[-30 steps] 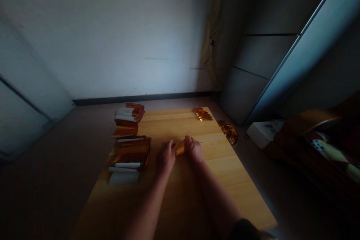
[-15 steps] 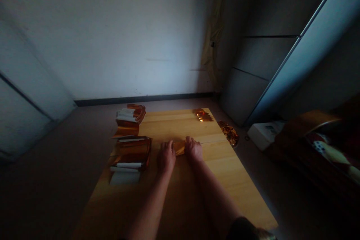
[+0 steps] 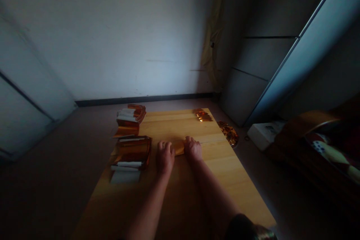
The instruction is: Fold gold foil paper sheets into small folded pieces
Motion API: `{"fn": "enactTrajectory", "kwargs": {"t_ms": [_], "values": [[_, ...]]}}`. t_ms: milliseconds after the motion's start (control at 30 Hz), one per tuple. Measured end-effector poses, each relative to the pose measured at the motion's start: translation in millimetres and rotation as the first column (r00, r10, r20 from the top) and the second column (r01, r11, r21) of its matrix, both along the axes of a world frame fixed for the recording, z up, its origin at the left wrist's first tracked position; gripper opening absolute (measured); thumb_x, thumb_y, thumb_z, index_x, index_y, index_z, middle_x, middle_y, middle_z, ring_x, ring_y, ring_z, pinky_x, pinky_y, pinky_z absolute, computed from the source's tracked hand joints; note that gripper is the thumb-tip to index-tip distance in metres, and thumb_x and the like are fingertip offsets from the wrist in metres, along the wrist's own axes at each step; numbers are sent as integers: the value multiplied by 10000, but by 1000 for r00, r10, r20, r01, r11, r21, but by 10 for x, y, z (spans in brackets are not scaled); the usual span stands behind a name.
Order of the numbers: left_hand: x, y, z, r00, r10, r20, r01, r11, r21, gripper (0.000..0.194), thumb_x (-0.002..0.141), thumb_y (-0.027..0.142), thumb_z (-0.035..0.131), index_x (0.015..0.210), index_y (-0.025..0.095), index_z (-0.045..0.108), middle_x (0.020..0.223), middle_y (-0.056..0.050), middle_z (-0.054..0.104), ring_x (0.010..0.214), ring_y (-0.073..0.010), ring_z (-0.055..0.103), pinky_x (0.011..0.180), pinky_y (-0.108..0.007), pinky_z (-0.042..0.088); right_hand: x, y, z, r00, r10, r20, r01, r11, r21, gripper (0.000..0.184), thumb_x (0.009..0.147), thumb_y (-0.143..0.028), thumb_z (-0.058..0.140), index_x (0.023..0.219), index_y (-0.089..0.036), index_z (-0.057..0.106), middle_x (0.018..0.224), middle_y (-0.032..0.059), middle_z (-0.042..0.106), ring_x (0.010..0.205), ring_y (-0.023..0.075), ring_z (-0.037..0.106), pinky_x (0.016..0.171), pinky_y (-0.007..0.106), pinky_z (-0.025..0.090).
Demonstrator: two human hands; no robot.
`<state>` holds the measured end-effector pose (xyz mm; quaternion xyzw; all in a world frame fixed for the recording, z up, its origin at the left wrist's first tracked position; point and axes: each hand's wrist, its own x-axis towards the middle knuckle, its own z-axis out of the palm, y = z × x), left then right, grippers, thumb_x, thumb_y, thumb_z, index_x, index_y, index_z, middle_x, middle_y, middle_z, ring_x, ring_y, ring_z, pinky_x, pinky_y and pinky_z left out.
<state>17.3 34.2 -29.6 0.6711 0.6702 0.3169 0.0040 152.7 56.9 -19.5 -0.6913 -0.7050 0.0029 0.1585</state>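
Gold foil piece point(image 3: 179, 147) | touched by left hand point(image 3: 165, 158), right hand point(image 3: 192, 149) | grips open, palm-down | foil stacks point(image 3: 133, 152) just left on wooden board point(image 3: 233, 172)

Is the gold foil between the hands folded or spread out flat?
Apparently folded: the gold foil shows only as a narrow band between the left hand and right hand, which hide its ends.
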Motion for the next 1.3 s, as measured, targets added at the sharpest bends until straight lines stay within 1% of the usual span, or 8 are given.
{"fn": "enactTrajectory", "kwargs": {"t_ms": [100, 200, 333, 533, 800, 967, 1133, 1300], "values": [[-4, -26, 34, 993, -51, -103, 48, 998, -37, 226, 869, 238, 456, 875, 193, 677, 1147, -110, 539, 1042, -229, 523, 904, -346, 446, -3, -2, 4, 1000, -8, 26, 8, 1000, -7, 180, 945, -177, 369, 950, -177, 549, 835, 68, 657, 722, 155, 619, 694, 267, 384], [14, -46, 86, 978, -76, -193, 55, 992, -110, 254, 871, 264, 449, 882, 206, 696, 1132, -104, 566, 1017, -242, 521, 863, -361, 443, -7, -9, 23, 999, -11, 34, 11, 1000, -14, 173, 944, -178, 378, 974, -179, 549, 847, 63, 657, 740, 148, 624, 700, 254, 377], [43, -68, 158, 966, -81, -247, 37, 984, -177, 261, 867, 260, 446, 885, 209, 701, 1053, -99, 599, 972, -237, 527, 818, -355, 431, -8, -15, 46, 1000, -10, 19, 10, 999, -34, 184, 940, -184, 383, 1009, -175, 553, 884, 71, 661, 779, 157, 628, 709, 256, 374], [54, -96, 214, 965, -65, -255, 16, 982, -191, 254, 865, 256, 453, 908, 209, 699, 1049, -97, 594, 970, -226, 519, 801, -332, 412, 1, -21, 56, 1000, -11, 11, 12, 999, -50, 203, 940, -189, 367, 1012, -182, 557, 893, 62, 656, 790, 165, 625, 710, 262, 374], [43, -77, 178, 960, -72, -269, 19, 981, -193, 247, 867, 281, 455, 872, 211, 693, 975, -89, 590, 923, -225, 507, 763, -336, 393, 7, -54, 104, 1000, -8, 24, 10, 998, -62, 225, 948, -206, 350, 1049, -198, 552, 943, 68, 634, 795, 159, 609, 709, 266, 379], [49, -89, 198, 963, -79, -257, 31, 982, -184, 231, 861, 261, 456, 857, 212, 682, 932, -85, 582, 910, -223, 507, 765, -339, 390, 21, -33, 64, 1000, -7, 9, 7, 999, -53, 185, 934, -210, 388, 961, -197, 571, 921, 65, 624, 757, 164, 592, 695, 282, 382], [34, -116, 179, 962, -103, -253, 62, 985, -164, 212, 851, 238, 459, 891, 209, 665, 951, -94, 579, 925, -237, 503, 760, -352, 392, 30, -20, 34, 1000, -8, 3, 9, 1000, -19, 173, 923, -209, 416, 897, -193, 586, 882, 65, 627, 717, 162, 587, 670, 280, 367], [12, -148, 165, 950, -142, -277, 103, 983, -149, 210, 850, 252, 463, 916, 191, 653, 991, -100, 595, 952, -244, 512, 793, -358, 401, 38, -1, -12, 999, -27, -38, 27, 1000, -3, 142, 898, -226, 460, 931, -197, 595, 899, 59, 639, 726, 157, 593, 667, 260, 368]]}}
